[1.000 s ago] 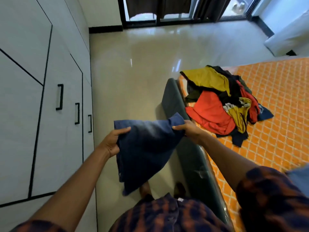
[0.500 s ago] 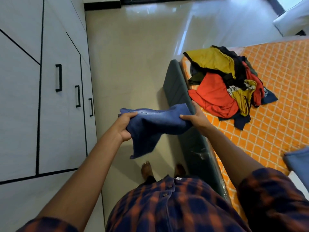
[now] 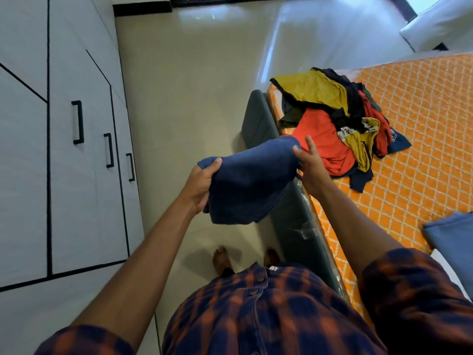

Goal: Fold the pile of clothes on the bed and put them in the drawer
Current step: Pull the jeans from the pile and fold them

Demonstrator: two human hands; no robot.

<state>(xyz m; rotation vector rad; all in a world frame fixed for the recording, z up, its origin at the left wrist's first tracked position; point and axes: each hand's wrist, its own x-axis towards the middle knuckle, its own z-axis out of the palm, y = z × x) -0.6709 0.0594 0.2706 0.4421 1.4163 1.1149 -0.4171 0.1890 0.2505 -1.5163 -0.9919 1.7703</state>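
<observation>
The room has a shiny pale floor [image 3: 192,85] and tall white cupboard doors [image 3: 84,201] with black handles [image 3: 78,122] down the left side. On the right is a bed [image 3: 422,162] with an orange sheet. The pile of clothes [image 3: 330,121] sits at the upper right, near the bed's edge, all jumbled up.

In the middle of the frame a person holds a blue cloth [image 3: 250,180] up in the air, above the floor and just beside the bed. The left hand [image 3: 198,185] grips one end, thumb on top and fingers curled under. The right hand [image 3: 311,165] is at the other end with its fingers straight and spread, pressing on the cloth more than grabbing it.

The cloth looks half folded, so I think this is the folding step. To do it well, bring both ends together evenly, keep the edges lined up, and pull gently so there are no bumps. Laying it flat on the bed would help. No open drawer shows here.
</observation>
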